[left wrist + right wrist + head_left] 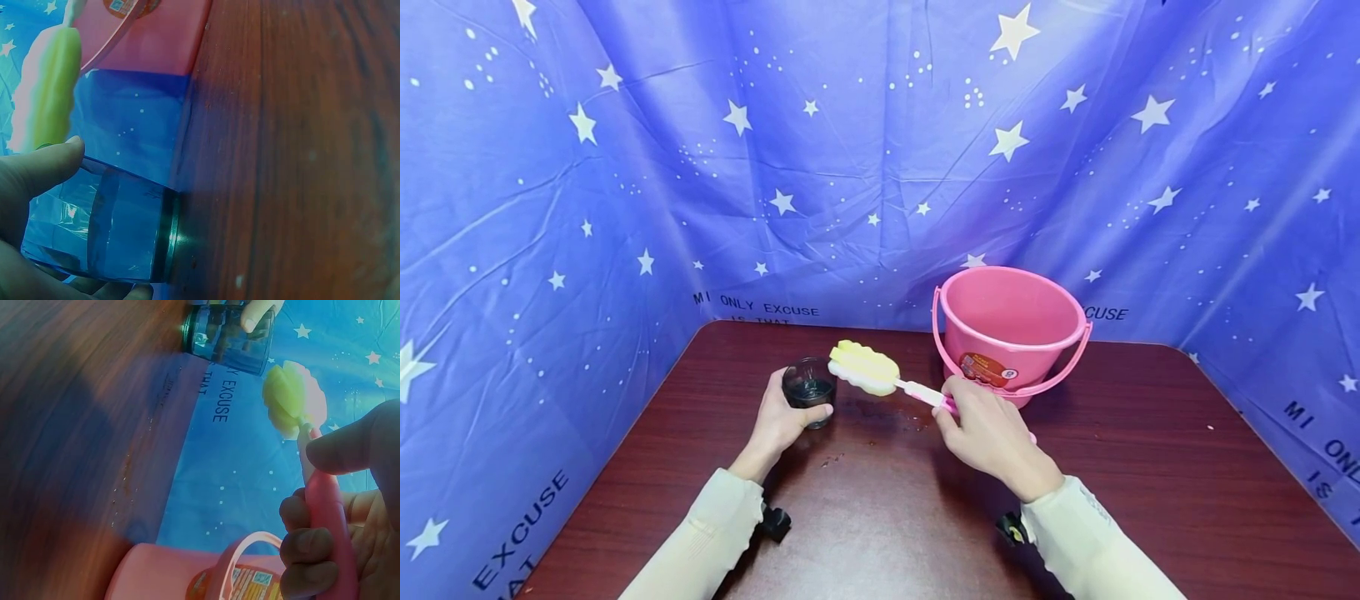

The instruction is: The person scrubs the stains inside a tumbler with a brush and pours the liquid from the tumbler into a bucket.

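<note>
1x dark see-through round tumbler (809,390), upright, gripped in my L hand (781,425). 1x yellow-and-white sponge brush (865,368) w/ pink-and-white handle (922,393), grasped in my R hand (990,431); long axis slants fwd-L, tip just beside tumbler's R rim, nearer L hand.

A reddish-brown table (880,533) bears a pink bucket (1039,362) (its handle (1072,368) lowered) and scattered droplets (832,460).
</note>
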A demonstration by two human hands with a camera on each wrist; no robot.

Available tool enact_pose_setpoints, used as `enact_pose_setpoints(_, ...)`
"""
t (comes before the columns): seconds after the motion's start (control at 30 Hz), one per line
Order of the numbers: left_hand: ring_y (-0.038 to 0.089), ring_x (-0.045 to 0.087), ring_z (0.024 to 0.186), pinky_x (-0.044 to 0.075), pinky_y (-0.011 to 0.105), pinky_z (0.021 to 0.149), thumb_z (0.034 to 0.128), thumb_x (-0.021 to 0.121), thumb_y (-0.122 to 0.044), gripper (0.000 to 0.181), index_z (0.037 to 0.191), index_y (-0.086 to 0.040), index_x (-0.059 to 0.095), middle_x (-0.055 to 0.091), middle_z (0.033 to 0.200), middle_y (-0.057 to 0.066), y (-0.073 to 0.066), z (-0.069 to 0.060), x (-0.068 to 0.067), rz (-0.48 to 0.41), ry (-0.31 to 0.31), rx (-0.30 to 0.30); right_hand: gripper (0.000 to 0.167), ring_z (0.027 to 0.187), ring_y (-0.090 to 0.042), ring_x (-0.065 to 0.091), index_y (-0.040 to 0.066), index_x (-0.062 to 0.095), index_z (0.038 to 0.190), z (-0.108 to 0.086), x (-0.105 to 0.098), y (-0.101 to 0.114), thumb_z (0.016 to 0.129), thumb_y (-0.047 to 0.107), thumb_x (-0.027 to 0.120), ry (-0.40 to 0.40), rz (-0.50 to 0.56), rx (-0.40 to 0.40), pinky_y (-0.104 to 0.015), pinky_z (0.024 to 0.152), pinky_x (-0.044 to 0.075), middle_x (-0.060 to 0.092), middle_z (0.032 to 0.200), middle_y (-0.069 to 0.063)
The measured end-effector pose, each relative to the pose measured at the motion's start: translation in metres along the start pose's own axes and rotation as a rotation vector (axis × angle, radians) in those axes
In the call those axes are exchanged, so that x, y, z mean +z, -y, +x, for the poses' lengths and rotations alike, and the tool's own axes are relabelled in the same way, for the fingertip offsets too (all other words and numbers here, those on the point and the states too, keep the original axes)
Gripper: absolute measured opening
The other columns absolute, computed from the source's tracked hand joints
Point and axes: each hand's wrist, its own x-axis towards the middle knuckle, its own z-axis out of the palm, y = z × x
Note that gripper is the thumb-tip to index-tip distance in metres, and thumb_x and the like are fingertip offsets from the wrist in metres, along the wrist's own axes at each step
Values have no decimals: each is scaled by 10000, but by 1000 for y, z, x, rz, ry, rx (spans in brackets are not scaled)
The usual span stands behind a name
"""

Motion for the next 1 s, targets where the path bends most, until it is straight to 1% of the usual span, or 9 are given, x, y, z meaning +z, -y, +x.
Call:
enact_pose_setpoints(0.13, 334, 460, 1220, 372, 487, 1011, 643, 873, -105, 901, 1374, -18, 354, 471, 1329, 205, 0, 0, 0, -9, 2, -5, 158, 536, -121, 397, 190, 514, 809, 3, 1, 3, 819, 245, 662, 11, 1, 2, -294, 470, 321, 394, 621, 76)
enact_pose_setpoints(0.27, 337, 461, 1221, 367, 482, 1015, 641, 870, -89, 893, 1370, -9, 360, 474, 1326, 211, -1, 0, 0, -20, 0, 5, 157, 541, -123, 409, 185, 524, 830, 6, 1, 6, 824, 258, 663, 20, 4, 4, -296, 476, 330, 403, 624, 80)
enact_pose_setpoints(0.53, 335, 468, 1214, 381, 482, 1003, 641, 870, -83, 894, 1372, -20, 359, 478, 1323, 203, 0, 0, 1, -30, 6, 4, 153, 541, -124, 409, 203, 511, 806, 11, 0, 10, 823, 260, 652, 28, -2, -1, -298, 476, 333, 400, 616, 83)
enact_pose_setpoints(0.77, 340, 459, 1220, 377, 495, 1005, 643, 868, -87, 902, 1379, -24, 350, 469, 1328, 200, 0, -1, 0, -19, 7, -1, 161, 546, -116, 406, 210, 498, 787, 15, 1, 15, 827, 270, 642, 44, -13, -22, -297, 473, 334, 395, 620, 84)
enact_pose_setpoints(1.0, 341, 463, 1215, 377, 485, 1006, 644, 867, -80, 895, 1376, -21, 355, 475, 1321, 204, 1, -1, 0, -32, 7, 9, 152, 550, -115, 405, 204, 496, 795, 17, 2, 17, 828, 266, 630, 42, -33, -44, -294, 479, 334, 391, 634, 90)
